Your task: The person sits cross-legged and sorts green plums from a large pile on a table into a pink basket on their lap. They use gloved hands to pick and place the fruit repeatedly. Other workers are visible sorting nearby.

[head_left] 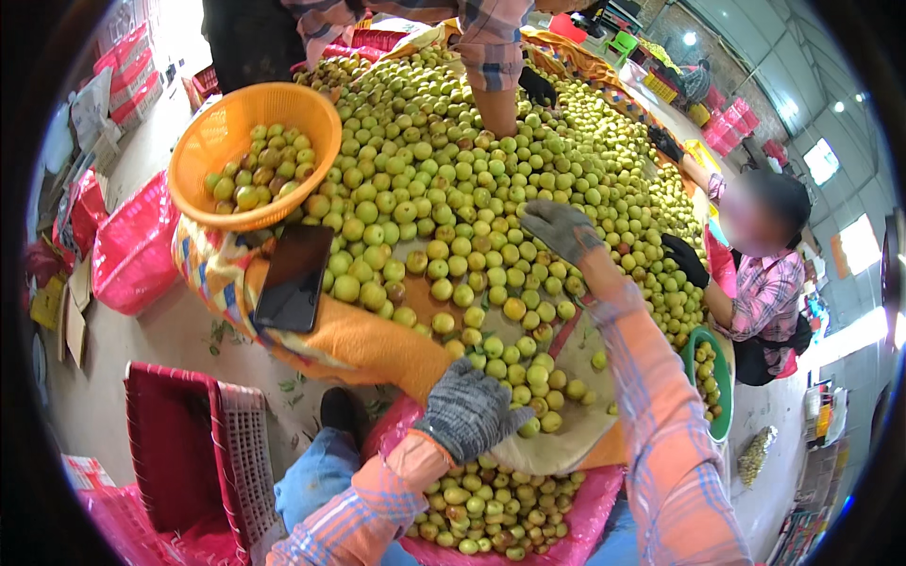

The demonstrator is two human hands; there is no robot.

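Note:
My left hand (473, 410), in a grey knit glove, rests at the near edge of the heap against several green jujube-like fruits (527, 375). Its fingers are partly spread, and its palm side is hidden. My right hand (563, 230), gloved in grey, reaches onto the heap (453, 170), palm down with fingers extended over the fruit; whether anything is under it cannot be told. Below my hands, a crate or container lined with pink plastic (598, 509) holds more fruit (495, 509). A pale cloth (566, 453) hangs at the heap's near edge.
An orange plastic basket (187, 156) with fruit and a black phone (294, 279) lie at the left. Red-lined crate (173, 453) stands lower left. A green basket (722, 417) is at the right. One person's arm (495, 106) reaches in from the far side; another person (768, 283) works at right.

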